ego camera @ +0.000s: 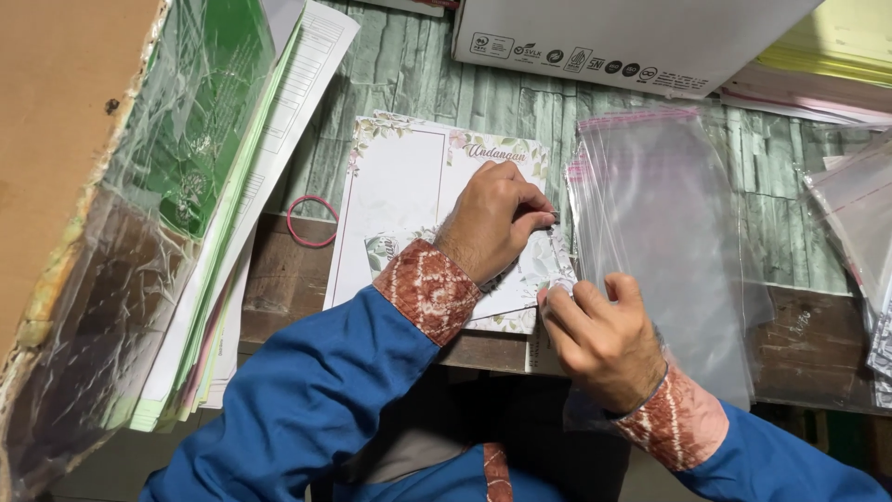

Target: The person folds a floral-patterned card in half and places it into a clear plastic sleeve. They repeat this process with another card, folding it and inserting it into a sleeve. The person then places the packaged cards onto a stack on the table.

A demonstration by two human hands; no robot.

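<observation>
White floral-bordered paper card (409,186) lies flat; left hand (492,218) pinches its right edge, fingers closed on it. Right hand (604,339) fingers grip clear plastic sleeve (669,214) mouth beside card; card not yet inside.

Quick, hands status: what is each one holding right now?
Left hand: closed, pinching the right edge of the white floral-bordered card.
Right hand: closed, gripping the open edge of the clear plastic sleeve beside the card.
</observation>
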